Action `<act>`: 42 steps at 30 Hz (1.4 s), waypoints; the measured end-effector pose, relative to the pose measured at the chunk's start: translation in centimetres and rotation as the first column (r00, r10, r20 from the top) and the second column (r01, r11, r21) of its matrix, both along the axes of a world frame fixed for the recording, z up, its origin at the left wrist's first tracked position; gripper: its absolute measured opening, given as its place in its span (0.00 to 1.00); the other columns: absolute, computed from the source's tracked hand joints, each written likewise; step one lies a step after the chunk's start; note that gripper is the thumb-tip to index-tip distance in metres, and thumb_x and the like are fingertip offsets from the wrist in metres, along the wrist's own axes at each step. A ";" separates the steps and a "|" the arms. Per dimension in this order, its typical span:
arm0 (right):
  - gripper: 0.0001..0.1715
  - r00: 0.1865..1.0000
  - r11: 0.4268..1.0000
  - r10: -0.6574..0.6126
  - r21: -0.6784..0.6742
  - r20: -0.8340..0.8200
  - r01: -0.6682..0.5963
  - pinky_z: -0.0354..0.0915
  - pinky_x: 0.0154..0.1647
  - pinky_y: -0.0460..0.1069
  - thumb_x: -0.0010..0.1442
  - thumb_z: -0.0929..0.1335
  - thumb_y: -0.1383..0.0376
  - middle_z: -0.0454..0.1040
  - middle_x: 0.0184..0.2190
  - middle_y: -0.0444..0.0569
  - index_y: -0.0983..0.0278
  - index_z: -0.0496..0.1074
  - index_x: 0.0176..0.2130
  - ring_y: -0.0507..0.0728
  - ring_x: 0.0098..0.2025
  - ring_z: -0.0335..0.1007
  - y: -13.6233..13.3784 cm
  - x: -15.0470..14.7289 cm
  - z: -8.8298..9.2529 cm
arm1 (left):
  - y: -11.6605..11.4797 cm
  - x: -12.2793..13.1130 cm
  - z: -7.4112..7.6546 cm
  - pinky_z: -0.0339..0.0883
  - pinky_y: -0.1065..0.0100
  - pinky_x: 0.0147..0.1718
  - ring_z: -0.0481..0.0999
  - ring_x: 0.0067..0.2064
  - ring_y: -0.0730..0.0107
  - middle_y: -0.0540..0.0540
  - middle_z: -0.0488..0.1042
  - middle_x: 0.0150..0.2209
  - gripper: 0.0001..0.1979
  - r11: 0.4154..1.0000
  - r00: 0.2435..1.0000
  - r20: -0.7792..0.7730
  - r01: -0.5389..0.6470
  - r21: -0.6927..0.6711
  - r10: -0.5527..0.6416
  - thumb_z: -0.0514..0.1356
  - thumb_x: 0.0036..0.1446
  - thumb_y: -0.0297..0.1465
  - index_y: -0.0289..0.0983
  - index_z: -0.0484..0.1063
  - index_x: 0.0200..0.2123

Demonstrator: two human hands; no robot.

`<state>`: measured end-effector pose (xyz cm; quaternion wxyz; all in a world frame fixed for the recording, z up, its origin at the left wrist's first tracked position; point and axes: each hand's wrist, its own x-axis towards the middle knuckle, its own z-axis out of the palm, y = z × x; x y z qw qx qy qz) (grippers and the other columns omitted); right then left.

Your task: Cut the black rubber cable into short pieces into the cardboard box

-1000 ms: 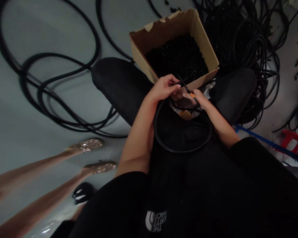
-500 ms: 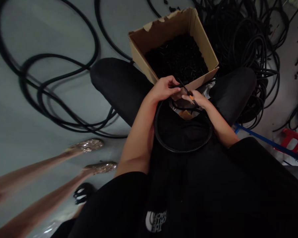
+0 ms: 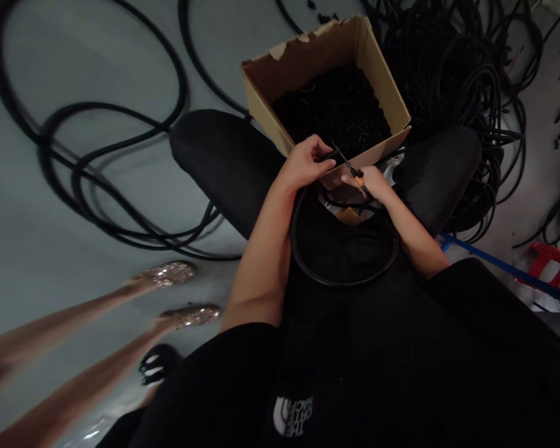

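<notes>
My left hand (image 3: 308, 163) pinches the end of a black corrugated tube (image 3: 343, 284) over the near edge of a cardboard box (image 3: 289, 134). The tube loops down across my lap. Scissors (image 3: 358, 180) with black and orange handles are gripped in my right hand (image 3: 373, 183). Their thin blades point up and left, right at the tube end by my left fingertips. Many short black tube pieces (image 3: 331, 106) fill the bottom of the box, which stands between my knees.
Long loops of black tubing (image 3: 98, 149) lie on the floor at left. A tangled heap of black tubing (image 3: 466, 81) is at the right. Another person's legs (image 3: 74, 317) reach in at lower left. A blue bar (image 3: 504, 266) and a red plastic object (image 3: 548, 264) are at right.
The scissors have opened a little and their blades sit slightly differently at the tube end. My left hand has shifted slightly up and left.
</notes>
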<state>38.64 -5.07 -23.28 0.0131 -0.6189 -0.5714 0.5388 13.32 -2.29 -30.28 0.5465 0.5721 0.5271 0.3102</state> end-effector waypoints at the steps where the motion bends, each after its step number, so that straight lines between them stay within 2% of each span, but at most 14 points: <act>1: 0.33 0.999 0.999 -0.041 -0.034 -0.005 0.041 0.72 0.38 0.53 0.81 0.81 0.43 0.75 0.26 0.48 0.58 0.71 0.36 0.60 0.31 0.75 -0.1 0.0 -0.1 | 0.0 0.0 0.1 0.86 0.57 0.48 0.88 0.47 0.53 0.47 0.82 0.40 0.28 1.000 1.000 0.014 0.000 -0.006 0.001 0.84 0.61 0.52 0.44 0.74 0.47; 4: 0.32 0.979 0.979 -0.180 -0.109 -0.091 0.170 0.73 0.36 0.49 0.83 0.82 0.43 0.75 0.27 0.44 0.58 0.71 0.38 0.56 0.30 0.73 -0.3 -0.4 -0.3 | 0.0 -0.2 0.8 0.86 0.58 0.46 0.88 0.44 0.55 0.46 0.84 0.40 0.27 0.999 0.998 0.070 0.001 -0.045 0.002 0.82 0.65 0.51 0.44 0.74 0.50; 7: 0.30 0.945 0.962 -0.248 -0.170 -0.213 0.214 0.76 0.39 0.47 0.81 0.85 0.45 0.78 0.31 0.43 0.59 0.73 0.43 0.55 0.34 0.77 -0.5 -0.7 -0.4 | -0.1 -0.2 1.6 0.87 0.57 0.46 0.90 0.43 0.55 0.44 0.87 0.42 0.29 0.998 0.993 0.115 0.002 -0.060 0.005 0.81 0.69 0.54 0.44 0.73 0.55; 11: 0.26 0.945 0.971 -0.180 -0.206 -0.274 0.125 0.75 0.40 0.47 0.81 0.86 0.51 0.78 0.33 0.42 0.60 0.75 0.44 0.54 0.35 0.77 -0.7 -0.7 -0.8 | -0.3 -0.2 1.9 0.89 0.55 0.46 0.93 0.46 0.50 0.44 0.86 0.43 0.32 0.997 0.992 0.123 -0.003 -0.082 0.013 0.84 0.69 0.54 0.44 0.73 0.57; 15: 0.27 0.963 0.983 -0.104 -0.174 -0.248 0.061 0.66 0.32 0.46 0.84 0.84 0.48 0.76 0.29 0.41 0.61 0.76 0.41 0.53 0.30 0.71 -0.6 -0.1 -1.1 | -0.3 -0.3 0.8 0.89 0.56 0.44 0.93 0.42 0.53 0.48 0.83 0.38 0.27 0.987 0.989 0.151 0.033 -0.157 -0.009 0.84 0.69 0.48 0.44 0.72 0.53; 19: 0.36 0.972 0.984 -0.140 -0.139 -0.188 0.115 0.63 0.29 0.46 0.81 0.84 0.40 0.72 0.26 0.40 0.59 0.72 0.36 0.52 0.28 0.68 -0.5 0.2 -1.3 | -0.1 -0.7 -0.1 0.86 0.60 0.40 0.90 0.38 0.56 0.49 0.82 0.37 0.30 0.981 0.985 0.173 0.053 -0.189 -0.020 0.86 0.67 0.50 0.45 0.71 0.52; 21: 0.37 0.967 0.980 -0.175 -0.127 -0.185 0.153 0.63 0.29 0.46 0.83 0.83 0.40 0.70 0.26 0.40 0.58 0.69 0.35 0.52 0.28 0.66 -0.4 0.1 -1.3 | 0.0 -0.8 -0.2 0.82 0.62 0.36 0.88 0.36 0.58 0.49 0.82 0.36 0.33 0.980 0.982 0.185 0.063 -0.190 -0.027 0.87 0.64 0.52 0.45 0.71 0.52; 25: 0.33 0.953 0.971 -0.206 -0.164 -0.223 0.172 0.69 0.32 0.46 0.84 0.83 0.45 0.71 0.28 0.40 0.58 0.71 0.39 0.53 0.31 0.67 -0.5 0.0 -0.9 | 0.2 -0.9 0.0 0.74 0.67 0.30 0.82 0.30 0.65 0.52 0.80 0.33 0.32 0.984 0.978 0.207 0.063 -0.167 -0.028 0.87 0.63 0.51 0.45 0.71 0.48; 29: 0.30 0.945 0.971 -0.207 -0.169 -0.255 0.167 0.78 0.39 0.49 0.83 0.84 0.43 0.75 0.32 0.42 0.59 0.74 0.44 0.55 0.35 0.73 -0.7 0.1 -0.5 | 0.1 -0.7 0.3 0.73 0.67 0.31 0.80 0.28 0.66 0.55 0.76 0.30 0.25 0.985 0.983 0.181 0.048 -0.163 -0.017 0.85 0.64 0.43 0.44 0.73 0.47; 34: 0.32 0.959 0.982 -0.147 -0.155 -0.242 0.112 0.76 0.41 0.48 0.83 0.83 0.39 0.78 0.33 0.44 0.60 0.75 0.45 0.56 0.38 0.77 -0.8 0.2 -0.8 | 0.0 -0.6 0.7 0.74 0.67 0.33 0.80 0.29 0.66 0.54 0.78 0.31 0.20 0.982 0.981 0.192 0.067 -0.175 -0.033 0.81 0.62 0.35 0.43 0.74 0.48; 39: 0.36 0.957 0.975 -0.170 -0.183 -0.235 0.129 0.77 0.39 0.48 0.80 0.83 0.35 0.80 0.34 0.46 0.60 0.76 0.44 0.56 0.38 0.77 -0.7 -0.2 0.2 | 0.0 -0.4 1.7 0.73 0.66 0.31 0.79 0.30 0.65 0.52 0.79 0.31 0.23 0.973 0.977 0.194 0.123 -0.195 -0.084 0.83 0.61 0.42 0.45 0.72 0.45; 42: 0.34 0.939 0.959 -0.227 -0.230 -0.258 0.168 0.80 0.44 0.49 0.83 0.82 0.37 0.79 0.35 0.46 0.60 0.77 0.44 0.56 0.39 0.78 -0.7 -0.4 1.1 | -0.1 -0.1 2.4 0.75 0.64 0.31 0.80 0.31 0.63 0.53 0.77 0.31 0.26 0.977 0.978 0.183 0.128 -0.169 -0.097 0.84 0.62 0.46 0.46 0.72 0.44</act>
